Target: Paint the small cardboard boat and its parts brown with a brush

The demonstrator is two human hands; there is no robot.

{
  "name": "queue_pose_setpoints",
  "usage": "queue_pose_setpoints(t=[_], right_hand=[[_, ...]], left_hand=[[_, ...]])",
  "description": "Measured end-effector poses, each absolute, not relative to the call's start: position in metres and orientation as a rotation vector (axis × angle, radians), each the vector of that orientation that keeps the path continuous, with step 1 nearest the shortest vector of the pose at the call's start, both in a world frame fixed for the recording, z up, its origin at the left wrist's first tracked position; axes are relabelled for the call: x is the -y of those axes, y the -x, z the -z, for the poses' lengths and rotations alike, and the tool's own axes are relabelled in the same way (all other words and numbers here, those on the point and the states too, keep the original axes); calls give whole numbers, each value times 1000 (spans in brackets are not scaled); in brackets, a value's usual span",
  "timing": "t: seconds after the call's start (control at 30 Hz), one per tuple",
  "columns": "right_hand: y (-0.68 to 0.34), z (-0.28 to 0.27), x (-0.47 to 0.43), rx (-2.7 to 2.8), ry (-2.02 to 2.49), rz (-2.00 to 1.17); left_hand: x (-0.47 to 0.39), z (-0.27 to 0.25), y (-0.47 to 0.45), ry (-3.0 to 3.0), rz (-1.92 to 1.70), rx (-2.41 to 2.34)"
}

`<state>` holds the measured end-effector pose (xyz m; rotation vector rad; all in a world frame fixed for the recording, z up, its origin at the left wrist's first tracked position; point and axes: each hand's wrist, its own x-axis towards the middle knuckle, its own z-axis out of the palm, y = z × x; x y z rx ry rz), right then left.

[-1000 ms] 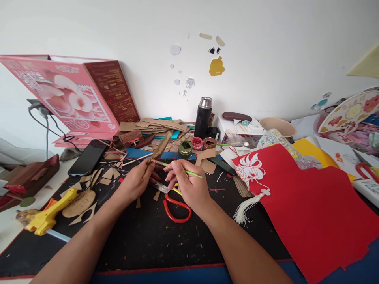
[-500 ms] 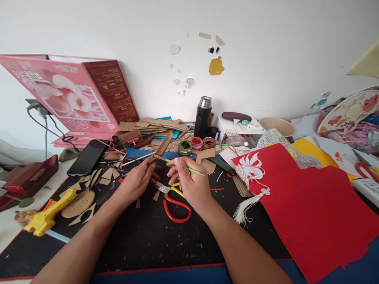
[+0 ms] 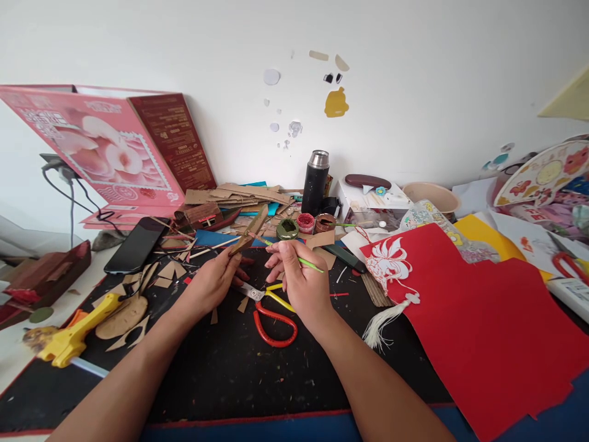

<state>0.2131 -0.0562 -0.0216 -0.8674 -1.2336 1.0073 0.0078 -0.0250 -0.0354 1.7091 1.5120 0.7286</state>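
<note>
My left hand [image 3: 216, 279] pinches the near end of a narrow cardboard strip [image 3: 252, 228], which slants up and away over the mat. In my right hand [image 3: 301, 279] is a thin green-handled paintbrush [image 3: 311, 265], its tip at the strip's side. Whether the bristles touch the strip is hard to tell. Open jars of green paint [image 3: 288, 229], red paint [image 3: 306, 222] and brown paint [image 3: 325, 223] stand just beyond my hands. Below them lie scissors [image 3: 275, 325] with one red and one yellow handle loop.
On the left are a yellow glue gun [image 3: 78, 334], a phone [image 3: 137, 244] and a brown model boat [image 3: 50, 276]. A black thermos [image 3: 316, 183] stands behind the jars. Red paper [image 3: 488, 331] covers the right side. Cardboard scraps [image 3: 239, 193] pile up at the back.
My right hand and the brush have shifted slightly right and upward along the cardboard strip. My left hand holds almost the same place, with the strip turned a little.
</note>
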Motion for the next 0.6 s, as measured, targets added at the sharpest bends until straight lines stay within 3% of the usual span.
queue_pose_setpoints(t=[0.6], right_hand=[[-210, 17, 63, 1314, 804, -1165]], left_hand=[[26, 26, -10, -1795, -712, -1563]])
